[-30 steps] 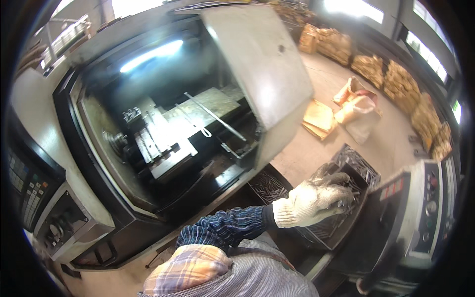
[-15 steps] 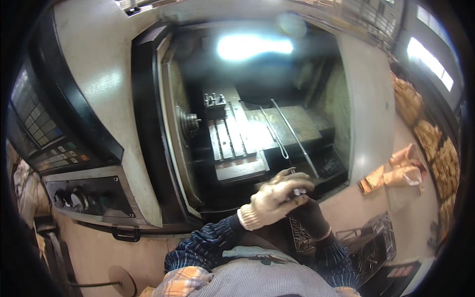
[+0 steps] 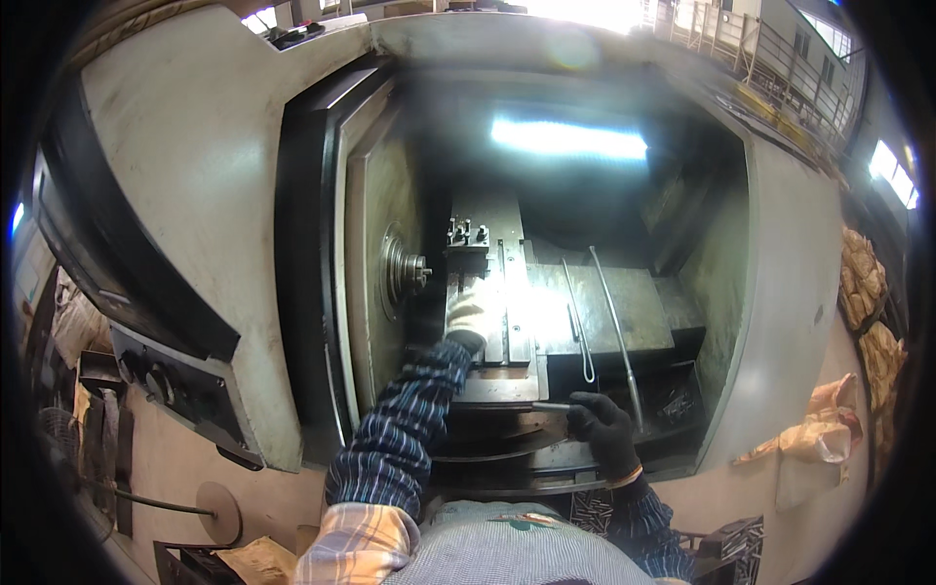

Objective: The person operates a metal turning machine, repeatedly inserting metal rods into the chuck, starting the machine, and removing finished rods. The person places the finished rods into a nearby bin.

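Note:
My left hand (image 3: 468, 314), in a pale knitted glove, reaches into the lathe's work space over the slotted table (image 3: 507, 336). Just up and left of it is the spindle's collet chuck (image 3: 417, 274), and beyond it the bolted tool holder (image 3: 468, 239). Glare washes out its fingers, so their pose and anything in them are hidden. At the front of the opening, my right hand (image 3: 603, 431) wears a black glove and is closed round one end of a short metal rod (image 3: 552, 406). The rod points left, about level.
Two long thin rods, a looped one (image 3: 583, 346) and a straight one (image 3: 616, 341), lie right of the slotted table. The machine door's dark edge (image 3: 310, 263) bounds the left. Metal pins fill a bin (image 3: 738, 546) at lower right. A crumpled bag (image 3: 819, 434) lies at right.
My hands, earlier together before the opening with small metal pieces at the left fingers, have separated. My left has gone inward toward the chuck; the rod now sticks out from my right.

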Demonstrator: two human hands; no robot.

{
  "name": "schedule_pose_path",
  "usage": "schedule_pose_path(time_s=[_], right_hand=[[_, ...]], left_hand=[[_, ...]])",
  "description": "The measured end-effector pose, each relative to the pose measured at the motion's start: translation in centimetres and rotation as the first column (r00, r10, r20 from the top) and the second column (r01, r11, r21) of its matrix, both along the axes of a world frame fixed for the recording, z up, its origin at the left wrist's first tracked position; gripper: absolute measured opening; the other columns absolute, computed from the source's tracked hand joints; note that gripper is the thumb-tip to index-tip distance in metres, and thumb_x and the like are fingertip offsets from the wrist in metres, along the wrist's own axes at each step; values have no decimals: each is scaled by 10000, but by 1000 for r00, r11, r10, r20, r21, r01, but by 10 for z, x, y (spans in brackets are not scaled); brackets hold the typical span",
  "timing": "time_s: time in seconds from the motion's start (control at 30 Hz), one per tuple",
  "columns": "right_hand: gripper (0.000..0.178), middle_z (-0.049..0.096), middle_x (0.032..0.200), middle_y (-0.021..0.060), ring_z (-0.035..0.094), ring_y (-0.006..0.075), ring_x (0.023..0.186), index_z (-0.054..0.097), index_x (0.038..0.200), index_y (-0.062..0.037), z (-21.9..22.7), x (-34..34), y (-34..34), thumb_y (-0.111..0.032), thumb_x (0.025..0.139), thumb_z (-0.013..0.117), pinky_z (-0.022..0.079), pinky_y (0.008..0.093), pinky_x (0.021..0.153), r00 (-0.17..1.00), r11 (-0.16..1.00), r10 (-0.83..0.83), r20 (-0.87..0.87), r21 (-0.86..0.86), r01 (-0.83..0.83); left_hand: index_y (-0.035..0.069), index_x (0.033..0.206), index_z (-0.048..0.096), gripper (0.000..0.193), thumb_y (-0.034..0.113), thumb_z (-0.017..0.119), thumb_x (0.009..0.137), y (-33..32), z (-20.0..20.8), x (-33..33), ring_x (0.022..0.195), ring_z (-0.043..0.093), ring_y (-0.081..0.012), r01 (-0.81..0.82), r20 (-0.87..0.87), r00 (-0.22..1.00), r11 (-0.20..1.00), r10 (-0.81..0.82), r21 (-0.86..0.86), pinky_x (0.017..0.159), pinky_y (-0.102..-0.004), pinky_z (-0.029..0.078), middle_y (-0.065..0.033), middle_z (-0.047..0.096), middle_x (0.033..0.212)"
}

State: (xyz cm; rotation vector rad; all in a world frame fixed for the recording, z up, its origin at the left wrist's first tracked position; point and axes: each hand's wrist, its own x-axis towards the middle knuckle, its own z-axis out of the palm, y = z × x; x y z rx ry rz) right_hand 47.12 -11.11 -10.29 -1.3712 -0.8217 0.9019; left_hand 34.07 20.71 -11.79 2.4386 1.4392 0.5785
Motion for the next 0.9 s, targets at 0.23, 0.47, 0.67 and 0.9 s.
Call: schedule_pose_path(time_s=[0.23, 0.47, 0.67, 0.9], right_hand=[[282, 679, 868, -1, 587, 56, 706, 685, 1195, 3, -19, 44, -24, -200, 1003, 727, 482, 224, 608, 995, 999, -48, -85, -13, 47], [231, 659, 834, -5, 579, 63, 681, 668, 1215, -1, -35, 60, -23, -152, 1040, 662, 469, 224, 590, 981, 999, -24, -194, 29, 30], [252, 655, 824, 15, 575, 73, 685, 656, 1234, 10, -29, 43, 42, -159, 1047, 650, 466, 230, 593, 988, 998, -8, -152, 62, 17], [329, 674, 879, 68, 622, 110, 712, 628, 1275, 10, -56, 25, 151, -241, 1063, 629, 506, 254, 608, 985, 987, 55, -164, 159, -28]], left_hand=[[-55, 1334, 612, 488, 230, 616, 938, 150, -45, -35, 618, 668, -321, 14, -849, 429, 937, 310, 349, 475, -515, 471, -151, 726, 820], [55, 967, 813, 248, 175, 604, 909, 164, -34, -28, 809, 735, -361, 99, -767, 629, 966, 125, 238, 542, -577, 509, -133, 768, 890], [143, 1223, 691, 354, 357, 620, 950, 58, 44, 28, 1000, 719, -339, 264, -245, 934, 964, -260, -16, 859, -461, 571, -165, 735, 1096], [55, 1220, 664, 245, 72, 703, 979, -82, 75, -59, 957, 723, -158, 106, 724, 669, 986, -167, 130, 826, -298, 570, -92, 755, 1068]])
